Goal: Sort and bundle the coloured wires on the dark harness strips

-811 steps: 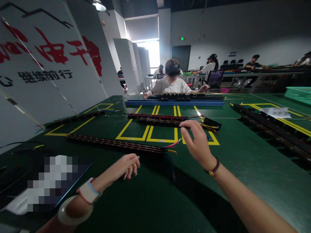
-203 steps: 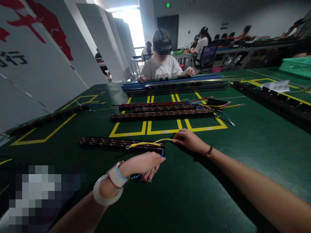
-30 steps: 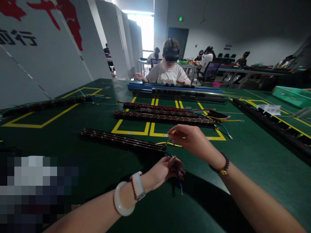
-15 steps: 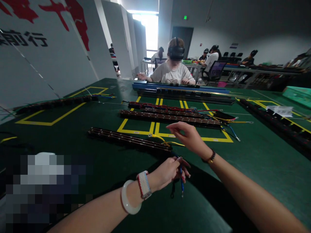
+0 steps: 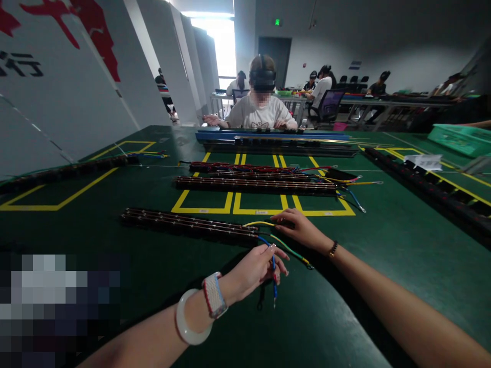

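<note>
A long dark strip [image 5: 187, 223] with bare metal rods along its top lies on the green table before me. From its right end come a yellow wire [image 5: 259, 223], a yellow-green wire [image 5: 289, 246] with a ring lug and a blue wire [image 5: 274, 286]. My left hand [image 5: 259, 268] pinches the blue wire between thumb and fingers; the wire's end hangs below. Beyond it, my right hand [image 5: 303, 231] has its fingers closed on the yellow wire, whose tip is hidden by them. The yellow-green wire runs between my hands, apart from both.
Similar strips [image 5: 255, 184] with wires lie across yellow tape outlines farther back. Blue rails [image 5: 272, 136] stand before a seated person [image 5: 263, 105]. More strips lie at left and right. A green basket [image 5: 460, 139] is at the far right.
My right hand has come down onto the yellow wire, which was bent back leftward and now reaches right. The yellow-green wire now shows. My left hand keeps the blue wire. The view has shifted right.
</note>
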### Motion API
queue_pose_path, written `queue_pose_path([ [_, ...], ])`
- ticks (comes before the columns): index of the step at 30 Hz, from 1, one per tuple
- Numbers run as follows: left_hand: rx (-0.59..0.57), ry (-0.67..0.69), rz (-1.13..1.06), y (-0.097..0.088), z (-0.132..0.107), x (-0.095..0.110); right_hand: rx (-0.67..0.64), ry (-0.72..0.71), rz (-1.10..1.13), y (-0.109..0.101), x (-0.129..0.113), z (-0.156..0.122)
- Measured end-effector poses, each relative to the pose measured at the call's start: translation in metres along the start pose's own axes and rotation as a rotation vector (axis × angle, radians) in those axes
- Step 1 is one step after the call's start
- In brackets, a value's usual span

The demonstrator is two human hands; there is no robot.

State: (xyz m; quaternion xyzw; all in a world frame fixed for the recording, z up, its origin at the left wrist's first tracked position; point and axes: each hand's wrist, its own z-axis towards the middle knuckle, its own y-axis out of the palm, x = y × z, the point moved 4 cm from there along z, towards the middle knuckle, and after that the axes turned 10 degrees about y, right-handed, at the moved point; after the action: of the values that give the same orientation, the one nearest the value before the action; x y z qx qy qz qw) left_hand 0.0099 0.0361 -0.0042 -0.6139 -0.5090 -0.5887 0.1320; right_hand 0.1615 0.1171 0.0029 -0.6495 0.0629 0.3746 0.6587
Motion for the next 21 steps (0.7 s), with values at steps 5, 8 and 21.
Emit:
queue_pose_path([
  [5, -0.016, 0.023, -0.032, -0.001, 0.001, -0.003, -0.078, -0.173, -0.110, -0.006, -0.017, -0.013],
  [8, 0.003, 0.030, -0.039, 0.001, 0.000, -0.003, -0.098, -0.262, -0.086, -0.005, -0.023, -0.018],
  [21, 0.015, 0.010, -0.048, 0.003, -0.001, 0.002, 0.025, -0.258, 0.152, -0.002, -0.051, 0.001],
])
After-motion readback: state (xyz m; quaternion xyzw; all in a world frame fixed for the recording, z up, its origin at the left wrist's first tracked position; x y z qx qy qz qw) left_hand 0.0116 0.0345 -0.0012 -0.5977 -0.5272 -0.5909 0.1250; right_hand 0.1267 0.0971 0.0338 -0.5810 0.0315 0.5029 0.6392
